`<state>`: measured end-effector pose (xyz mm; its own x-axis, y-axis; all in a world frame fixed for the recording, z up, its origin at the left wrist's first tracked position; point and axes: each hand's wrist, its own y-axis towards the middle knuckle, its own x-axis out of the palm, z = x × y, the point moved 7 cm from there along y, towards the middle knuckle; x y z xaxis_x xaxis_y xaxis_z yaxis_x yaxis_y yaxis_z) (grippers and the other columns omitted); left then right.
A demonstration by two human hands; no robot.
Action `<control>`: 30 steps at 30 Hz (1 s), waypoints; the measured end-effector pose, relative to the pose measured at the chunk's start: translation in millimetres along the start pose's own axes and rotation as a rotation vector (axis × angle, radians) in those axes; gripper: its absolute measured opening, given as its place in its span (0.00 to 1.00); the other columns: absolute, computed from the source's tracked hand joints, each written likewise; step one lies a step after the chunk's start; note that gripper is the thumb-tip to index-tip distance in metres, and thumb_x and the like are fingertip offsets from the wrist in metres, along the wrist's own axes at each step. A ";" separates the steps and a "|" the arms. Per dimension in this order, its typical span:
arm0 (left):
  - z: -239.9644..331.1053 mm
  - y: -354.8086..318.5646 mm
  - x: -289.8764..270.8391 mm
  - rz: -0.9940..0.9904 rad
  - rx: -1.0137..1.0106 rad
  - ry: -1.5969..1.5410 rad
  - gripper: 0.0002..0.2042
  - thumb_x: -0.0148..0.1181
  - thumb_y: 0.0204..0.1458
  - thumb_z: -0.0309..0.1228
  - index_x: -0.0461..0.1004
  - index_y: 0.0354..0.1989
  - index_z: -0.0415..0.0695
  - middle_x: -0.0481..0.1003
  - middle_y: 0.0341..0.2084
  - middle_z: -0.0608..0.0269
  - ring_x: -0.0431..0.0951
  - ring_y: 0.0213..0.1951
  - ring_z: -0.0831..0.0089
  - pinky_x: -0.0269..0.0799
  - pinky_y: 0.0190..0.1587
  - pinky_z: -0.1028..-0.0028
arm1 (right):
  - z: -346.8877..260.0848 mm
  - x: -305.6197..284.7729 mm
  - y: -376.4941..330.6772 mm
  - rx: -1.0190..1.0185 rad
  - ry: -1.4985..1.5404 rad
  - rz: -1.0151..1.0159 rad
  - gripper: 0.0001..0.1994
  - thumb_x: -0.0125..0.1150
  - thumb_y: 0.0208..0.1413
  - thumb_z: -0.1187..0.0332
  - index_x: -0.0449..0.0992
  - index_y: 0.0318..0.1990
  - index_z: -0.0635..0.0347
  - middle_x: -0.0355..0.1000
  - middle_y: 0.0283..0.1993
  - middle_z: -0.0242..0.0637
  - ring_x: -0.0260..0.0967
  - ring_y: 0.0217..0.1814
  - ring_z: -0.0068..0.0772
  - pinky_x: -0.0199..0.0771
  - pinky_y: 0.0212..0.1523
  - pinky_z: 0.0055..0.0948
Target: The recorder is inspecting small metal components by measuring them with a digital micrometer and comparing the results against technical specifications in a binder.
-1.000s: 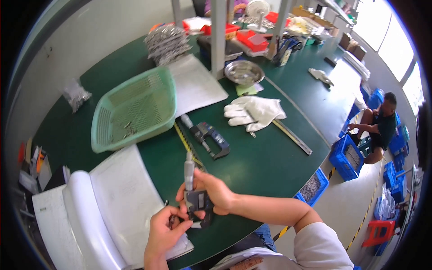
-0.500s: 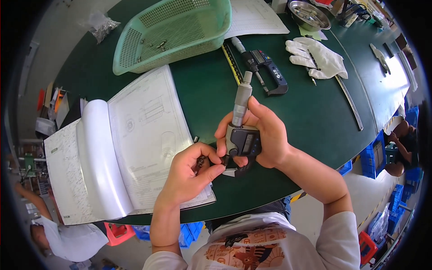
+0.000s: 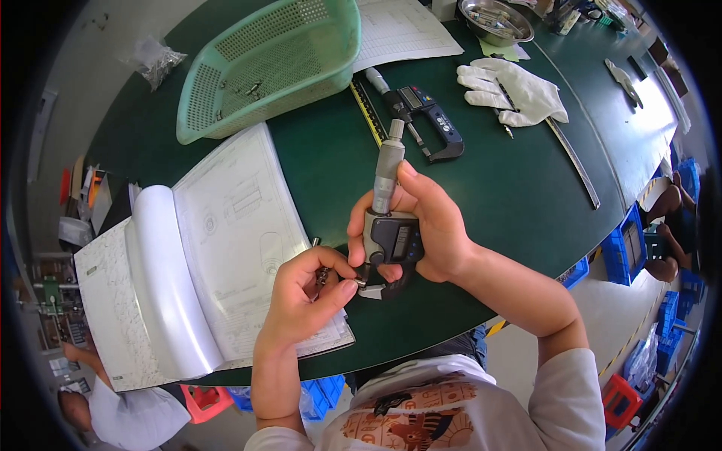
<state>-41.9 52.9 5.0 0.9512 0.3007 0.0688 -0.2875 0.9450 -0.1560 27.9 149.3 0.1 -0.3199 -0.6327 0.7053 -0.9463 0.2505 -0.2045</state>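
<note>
My right hand (image 3: 440, 233) is wrapped round a digital micrometer (image 3: 393, 233), with its grey thimble pointing away from me. My left hand (image 3: 310, 289) is closed, pinching a small metal part (image 3: 362, 280) between thumb and forefinger at the micrometer's jaws. More small metal pieces (image 3: 323, 276) are tucked in the left palm, partly hidden by the fingers. A second digital micrometer (image 3: 421, 113) lies on the table beyond, beside a yellow-and-black ruler (image 3: 367, 113).
An open binder of drawings (image 3: 241, 210) lies at left. A green plastic basket (image 3: 263, 107) holding a few metal parts stands behind it. White gloves (image 3: 515, 90), a steel rule (image 3: 573, 161) and a metal bowl (image 3: 496, 34) are at right. Other people sit at both sides.
The table scene has shifted slightly left in view as the head turned. The small part at the jaws shows more clearly now. Both hands keep their holds.
</note>
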 end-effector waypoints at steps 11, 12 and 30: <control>-1.6 1.7 -3.0 0.002 -0.010 -0.079 0.05 0.58 0.39 0.18 0.70 0.25 0.37 0.69 0.25 0.67 0.59 0.21 0.89 0.52 0.23 0.87 | 0.9 0.1 1.3 0.004 0.026 0.057 0.34 0.20 0.51 0.41 0.67 0.31 0.65 0.68 0.23 0.47 0.61 0.15 0.29 0.61 0.13 0.21; -2.3 1.7 -2.3 -0.008 -0.003 -0.088 0.04 0.58 0.39 0.17 0.70 0.24 0.36 0.69 0.26 0.66 0.59 0.21 0.89 0.53 0.23 0.87 | 1.9 0.0 1.3 0.010 0.046 0.058 0.34 0.21 0.51 0.41 0.67 0.31 0.64 0.68 0.23 0.47 0.61 0.15 0.29 0.61 0.13 0.21; -1.3 0.4 -2.3 -0.003 0.000 -0.052 0.05 0.57 0.38 0.17 0.68 0.24 0.37 0.69 0.25 0.66 0.59 0.20 0.89 0.53 0.22 0.87 | 3.0 1.4 0.5 -0.020 -0.024 0.046 0.34 0.26 0.50 0.39 0.68 0.31 0.63 0.68 0.24 0.45 0.61 0.14 0.28 0.62 0.15 0.20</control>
<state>-44.1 52.4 3.4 0.9449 0.3043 0.1205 -0.2847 0.9459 -0.1556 26.8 146.3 -1.1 -0.3645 -0.6375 0.6788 -0.9294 0.2942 -0.2228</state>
